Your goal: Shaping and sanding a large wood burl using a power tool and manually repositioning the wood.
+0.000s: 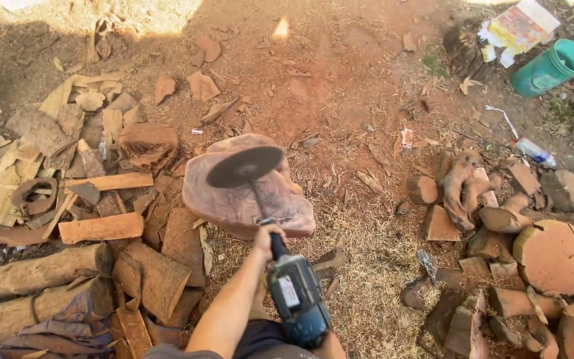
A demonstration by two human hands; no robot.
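Note:
My left hand [268, 237] is closed around the neck of a dark blue power tool [297, 300], with my forearm coming up from the bottom edge. From the tool a thin shaft runs forward to a dark round disc [244, 165]. The disc hovers over the top of a reddish, roughly shaped wood block [234, 203] that lies on the sawdust-covered ground. My right hand is hidden beneath the tool's rear body; only a sliver of skin shows at the bottom edge.
Two logs [34, 272] and a heap of bark slabs and planks [68, 146] lie at the left. At the right is a pile of cut wood chunks [499, 219] with a round piece [554, 256]. A green bucket [549, 66] and a plastic bottle [534, 151] are at the far right.

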